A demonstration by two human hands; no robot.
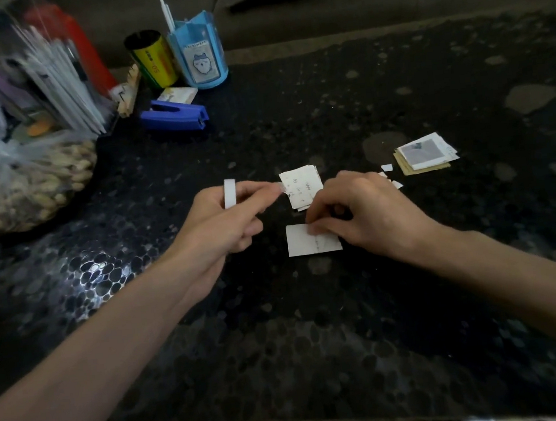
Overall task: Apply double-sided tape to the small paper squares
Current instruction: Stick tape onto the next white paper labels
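Paper square [307, 243] was found lying flat mid-table [416, 298], with the right hand [370, 216] curled over its upper right edge. Whether the fingertips pinched it or merely pressed it down could not be told. The tape roll [230, 198] was gripped in the left hand [226, 219], its free end pinched between thumb and forefinger, just left of the pile of squares [301, 189]. The step was judged to be drawing off tape for this square. Laying the strip within the square's edges would be required next. Open room was noted towards the near side; scraps [387, 168] and a paper stack [425, 155] lay to the right.
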